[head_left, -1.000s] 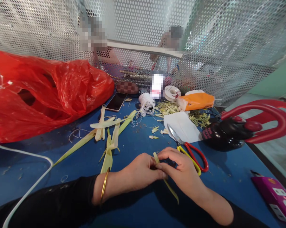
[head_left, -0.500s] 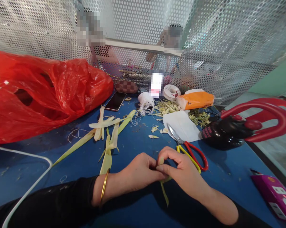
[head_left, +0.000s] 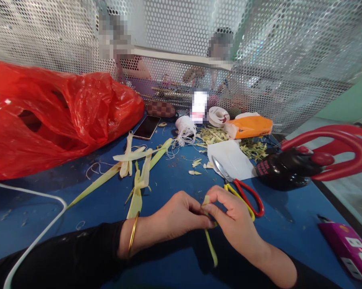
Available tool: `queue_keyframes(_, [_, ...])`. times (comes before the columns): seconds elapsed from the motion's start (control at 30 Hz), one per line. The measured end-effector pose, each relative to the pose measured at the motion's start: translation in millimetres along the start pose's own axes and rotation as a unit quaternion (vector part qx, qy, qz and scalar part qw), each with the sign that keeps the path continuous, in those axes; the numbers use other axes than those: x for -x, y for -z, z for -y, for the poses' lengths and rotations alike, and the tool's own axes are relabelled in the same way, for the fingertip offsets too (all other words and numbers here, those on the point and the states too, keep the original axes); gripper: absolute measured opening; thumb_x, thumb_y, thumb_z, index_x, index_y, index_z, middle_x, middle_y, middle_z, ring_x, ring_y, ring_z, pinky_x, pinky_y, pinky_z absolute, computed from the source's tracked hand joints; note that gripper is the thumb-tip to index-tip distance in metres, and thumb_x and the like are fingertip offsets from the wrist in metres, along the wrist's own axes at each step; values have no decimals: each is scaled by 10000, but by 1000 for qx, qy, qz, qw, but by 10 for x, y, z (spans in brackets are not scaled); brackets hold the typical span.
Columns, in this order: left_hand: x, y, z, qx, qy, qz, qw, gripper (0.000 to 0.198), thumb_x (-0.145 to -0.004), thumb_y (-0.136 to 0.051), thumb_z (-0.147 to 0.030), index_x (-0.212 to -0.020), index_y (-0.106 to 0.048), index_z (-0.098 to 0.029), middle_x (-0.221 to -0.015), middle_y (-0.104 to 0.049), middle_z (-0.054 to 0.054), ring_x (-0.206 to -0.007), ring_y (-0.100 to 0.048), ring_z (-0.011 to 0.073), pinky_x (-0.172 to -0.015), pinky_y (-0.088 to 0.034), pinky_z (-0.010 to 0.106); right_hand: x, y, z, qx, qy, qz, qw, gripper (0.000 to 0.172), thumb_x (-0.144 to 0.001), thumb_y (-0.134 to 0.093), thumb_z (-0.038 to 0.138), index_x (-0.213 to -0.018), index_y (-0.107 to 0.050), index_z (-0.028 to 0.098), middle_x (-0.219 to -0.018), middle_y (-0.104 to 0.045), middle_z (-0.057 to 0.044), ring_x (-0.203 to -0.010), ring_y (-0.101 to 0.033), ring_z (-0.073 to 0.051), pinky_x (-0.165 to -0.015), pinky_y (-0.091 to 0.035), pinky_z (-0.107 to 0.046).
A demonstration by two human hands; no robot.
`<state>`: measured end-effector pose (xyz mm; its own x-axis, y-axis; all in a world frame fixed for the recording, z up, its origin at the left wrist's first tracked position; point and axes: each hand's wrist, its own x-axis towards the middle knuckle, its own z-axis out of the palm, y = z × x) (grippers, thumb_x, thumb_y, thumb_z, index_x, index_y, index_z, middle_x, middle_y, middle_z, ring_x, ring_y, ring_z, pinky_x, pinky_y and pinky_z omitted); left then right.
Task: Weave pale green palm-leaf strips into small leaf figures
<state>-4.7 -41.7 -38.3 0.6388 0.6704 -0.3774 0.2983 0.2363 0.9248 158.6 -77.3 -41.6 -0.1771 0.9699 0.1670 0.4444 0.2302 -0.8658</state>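
Between my two hands is a narrow pale-green leaf strip (head_left: 211, 247), its lower end hanging over the blue table (head_left: 169, 180). My left hand (head_left: 181, 214) pinches it from the left with thumb and fingers closed. My right hand (head_left: 230, 214) grips its short upper end between thumb and forefinger. The fingers hide the middle of the strip. Just beyond my right hand lie scissors (head_left: 239, 192) with one red and one yellow handle. More pale-green husk-like strips (head_left: 135, 200) lie crossed to the left of my hands.
A red plastic bag (head_left: 63, 116) fills the left side, with a white cable (head_left: 45, 195) below. Behind are a phone (head_left: 147, 127), white string (head_left: 185, 128), a ribbon spool (head_left: 218, 116), dried stems (head_left: 212, 135) and white paper (head_left: 230, 158). A black bottle (head_left: 285, 168) and purple power strip (head_left: 346, 247) stand right.
My right hand has shifted slightly right, and my fingertips have moved a little apart. More of the leaf strip's upper end shows, and its hanging end has swung slightly right.
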Motion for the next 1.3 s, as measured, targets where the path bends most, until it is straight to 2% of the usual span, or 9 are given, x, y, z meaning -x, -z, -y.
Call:
queue_keyframes(0.2, [-3, -27, 41, -11, -18, 26, 999, 219, -659, -684, -329, -637, -702, -112, -527, -414, -63, -547, -333, 84, -534, -274, 229, 39, -44, -8, 14, 43, -22, 999, 188, -860, -522, 121, -689, -508, 199, -735, -544, 3, -683, -530, -142, -619, -408, -260])
queue_keyframes(0.37, [-2, -36, 36, -7, -10, 26, 1000, 246, -637, -705, -341, -543, -623, -130, -493, -412, -70, -518, -346, 80, -512, -272, 229, 18, -58, -10, 14, 36, -31, 999, 186, -860, -527, 138, -683, -520, 197, -723, -544, 4, -677, -526, -141, -623, -408, -258])
queue_keyframes(0.5, [-12, -40, 15, 27, 14, 10, 999, 298, -658, -689, -405, -531, -607, -147, -474, -487, -50, -470, -409, 87, -486, -296, 228, -86, 21, -5, -37, -33, -18, 999, 218, -873, -533, 228, -658, -544, 195, -685, -544, 9, -664, -521, -141, -630, -414, -257])
queue_keyframes(0.6, [-29, -26, -6, 63, 23, 1, 998, 358, -731, -616, -450, -531, -584, -156, -488, -521, -36, -439, -404, 75, -477, -302, 220, -146, 100, -4, -111, -101, 21, 988, 283, -914, -475, 342, -737, -625, 181, -737, -603, -18, -738, -561, -162, -687, -441, -275])
queue_keyframes(0.7, [-46, -2, -18, 95, 37, 14, 995, 353, -752, -593, -441, -542, -582, -157, -503, -547, -27, -432, -407, 66, -485, -313, 212, -148, 121, -8, -175, -164, 65, 969, 294, -878, -522, 415, -744, -629, 176, -688, -579, -6, -639, -533, -143, -582, -432, -262])
queue_keyframes(0.8, [-53, 17, -18, 105, 43, 33, 993, 299, -742, -614, -398, -571, -622, -152, -509, -548, -30, -448, -422, 67, -499, -330, 207, -130, 95, -12, -189, -194, 62, 961, 185, -775, -649, 346, -715, -600, 178, -634, -531, 27, -572, -464, -110, -521, -382, -232])
queue_keyframes(0.93, [-42, 30, -13, 91, 24, 38, 995, 223, -720, -662, -366, -700, -715, -150, -494, -517, -49, -465, -416, 70, -502, -337, 204, -123, 72, -6, -171, -173, 37, 969, 171, -770, -620, 279, -652, -544, 182, -601, -486, 41, -567, -412, -104, -517, -343, -229])
queue_keyframes(1.1, [-21, 35, -22, 65, 27, 47, 996, 257, -700, -683, -383, -593, -676, -149, -482, -535, -40, -450, -433, 71, -478, -337, 202, -93, 35, 28, -114, -113, 2, 987, 170, -794, -571, 243, -640, -520, 191, -629, -484, 32, -606, -437, -123, -567, -367, -245])
queue_keyframes(1.3, [-7, 3, -20, 37, 33, 66, 997, 247, -712, -647, -366, -651, -704, -134, -485, -537, -35, -442, -442, 72, -465, -343, 202, -70, -28, 30, -101, -99, -3, 990, 172, -799, -566, 239, -643, -510, 196, -646, -489, 29, -627, -449, -132, -589, -377, -249])
